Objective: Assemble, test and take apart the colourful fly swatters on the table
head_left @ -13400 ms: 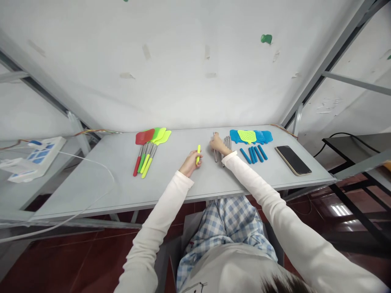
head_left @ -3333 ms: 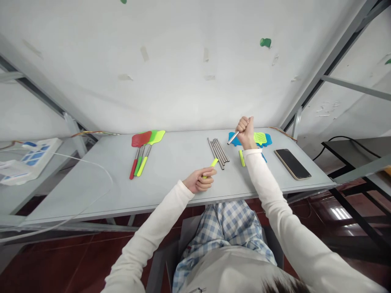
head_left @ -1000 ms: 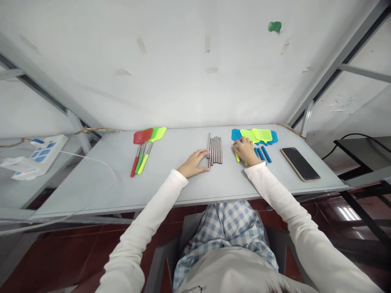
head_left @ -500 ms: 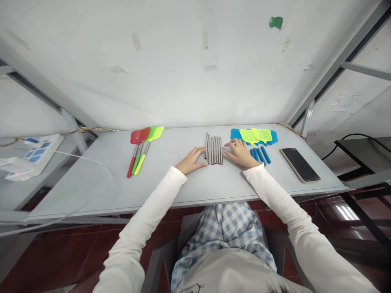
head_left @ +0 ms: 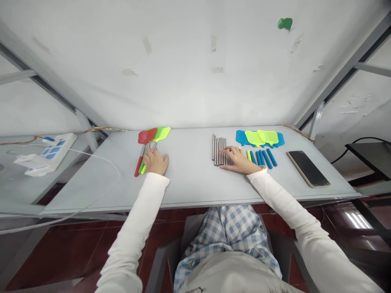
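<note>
My left hand [head_left: 156,162] lies over the metal shafts of three fly swatters at the table's left. Its thumb stands apart from the fingers, and it covers part of the handles. The red fly swatter [head_left: 147,136] is outermost; a green one [head_left: 159,132] and a yellow-green one [head_left: 165,133] fan out beside it. Several metal rods [head_left: 217,151] lie side by side near the table's middle. At their right edge rests my right hand [head_left: 238,160], fingers stretched and spread, fingertips touching the rods and hiding some of them.
Blue swatter heads [head_left: 241,137] lie under yellow-green ones [head_left: 269,137] at the back right. In front are several blue grips [head_left: 271,157] and a yellow grip [head_left: 249,156]. A phone [head_left: 308,168] lies farther right. A power strip [head_left: 58,151] and white cable [head_left: 117,173] are at left.
My left hand has left the metal rods and moved left onto the fly swatters. My right hand stays by the rods, now lower, and more grips show beside it. The view has shifted slightly.
</note>
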`<state>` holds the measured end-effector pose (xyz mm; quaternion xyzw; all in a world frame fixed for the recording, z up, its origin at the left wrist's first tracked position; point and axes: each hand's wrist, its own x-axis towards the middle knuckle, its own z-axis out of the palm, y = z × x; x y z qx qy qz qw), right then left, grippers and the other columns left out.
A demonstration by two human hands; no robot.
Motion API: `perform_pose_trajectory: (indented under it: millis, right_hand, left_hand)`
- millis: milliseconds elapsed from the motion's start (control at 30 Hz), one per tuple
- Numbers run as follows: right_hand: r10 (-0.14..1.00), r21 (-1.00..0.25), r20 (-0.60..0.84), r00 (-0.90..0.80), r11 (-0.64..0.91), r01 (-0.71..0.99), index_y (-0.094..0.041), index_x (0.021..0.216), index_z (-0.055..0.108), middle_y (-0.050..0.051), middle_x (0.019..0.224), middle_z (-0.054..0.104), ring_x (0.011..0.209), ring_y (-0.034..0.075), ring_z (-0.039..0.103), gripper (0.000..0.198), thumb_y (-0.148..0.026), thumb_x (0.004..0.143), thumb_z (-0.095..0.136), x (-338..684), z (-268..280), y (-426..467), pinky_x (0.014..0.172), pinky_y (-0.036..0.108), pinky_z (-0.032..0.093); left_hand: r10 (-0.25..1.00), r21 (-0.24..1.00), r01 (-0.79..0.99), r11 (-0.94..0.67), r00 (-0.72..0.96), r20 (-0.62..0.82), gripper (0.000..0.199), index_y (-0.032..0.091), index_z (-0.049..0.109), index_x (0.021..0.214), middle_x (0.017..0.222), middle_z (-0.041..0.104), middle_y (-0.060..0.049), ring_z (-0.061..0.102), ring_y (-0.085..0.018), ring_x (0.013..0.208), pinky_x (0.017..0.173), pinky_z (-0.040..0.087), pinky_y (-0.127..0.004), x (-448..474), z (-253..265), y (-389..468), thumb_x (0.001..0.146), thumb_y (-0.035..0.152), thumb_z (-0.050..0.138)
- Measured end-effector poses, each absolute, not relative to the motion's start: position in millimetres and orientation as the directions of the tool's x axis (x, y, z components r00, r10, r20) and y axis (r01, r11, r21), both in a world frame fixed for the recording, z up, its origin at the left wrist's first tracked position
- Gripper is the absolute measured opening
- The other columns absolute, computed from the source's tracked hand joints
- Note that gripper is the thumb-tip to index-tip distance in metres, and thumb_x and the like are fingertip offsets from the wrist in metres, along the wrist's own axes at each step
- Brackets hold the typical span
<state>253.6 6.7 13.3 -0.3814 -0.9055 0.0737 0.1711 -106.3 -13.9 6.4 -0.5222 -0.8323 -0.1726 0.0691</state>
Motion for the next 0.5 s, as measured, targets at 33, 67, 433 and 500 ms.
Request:
perform_pose_trajectory:
  millis: [33,67,433,500]
  right_hand:
    - [0.714,-0.261,0.26,-0.651,0.701,0.664,-0.023,0.141,0.038,0.016,0.133,0.045,0.118,0.032,0.045,0.069,-0.063,0.085,0.047,253.6,13.2,6.6,0.1,0.049,0.032]
    - [0.71,-0.258,0.265,-0.652,0.704,0.662,-0.023,0.141,0.039,0.016,0.132,0.045,0.118,0.032,0.045,0.068,-0.063,0.086,0.047,253.4,13.3,6.4,0.1,0.049,0.032]
    - [0.766,-0.323,0.303,-0.567,0.643,0.695,-0.023,0.122,0.058,0.014,0.123,0.05,0.111,0.027,0.048,0.045,-0.051,0.095,0.035,247.9,21.9,-0.2,0.099,0.046,0.033]
    - [0.804,-0.436,0.298,-0.515,0.595,0.675,-0.025,0.116,0.062,0.012,0.12,0.052,0.111,0.025,0.048,0.044,-0.052,0.095,0.034,243.6,24.7,-3.0,0.101,0.046,0.032]
  left_hand:
    - [0.827,0.206,0.884,0.42,-0.466,0.315,0.059,0.004,0.042,0.136,0.139,0.041,-0.026,0.041,-0.04,0.125,0.101,0.035,-0.051,-107.9,7.3,-13.2,0.086,0.037,0.045]
    - [0.816,0.198,0.874,0.444,-0.486,0.314,0.057,0.004,0.044,0.134,0.136,0.045,-0.026,0.043,-0.04,0.123,0.1,0.035,-0.051,-109.9,8.5,-12.4,0.086,0.034,0.044]
    - [0.941,0.377,0.916,0.136,-0.239,0.242,0.038,0.013,0.062,0.117,0.102,0.057,-0.014,0.058,-0.029,0.102,0.095,0.044,-0.044,-94.0,9.8,-32.8,0.085,0.024,0.045]
    - [0.954,0.501,0.865,-0.023,-0.131,0.271,0.036,0.016,0.061,0.117,0.098,0.055,-0.009,0.06,-0.021,0.091,0.091,0.049,-0.038,-75.2,13.3,-39.7,0.085,0.022,0.045]
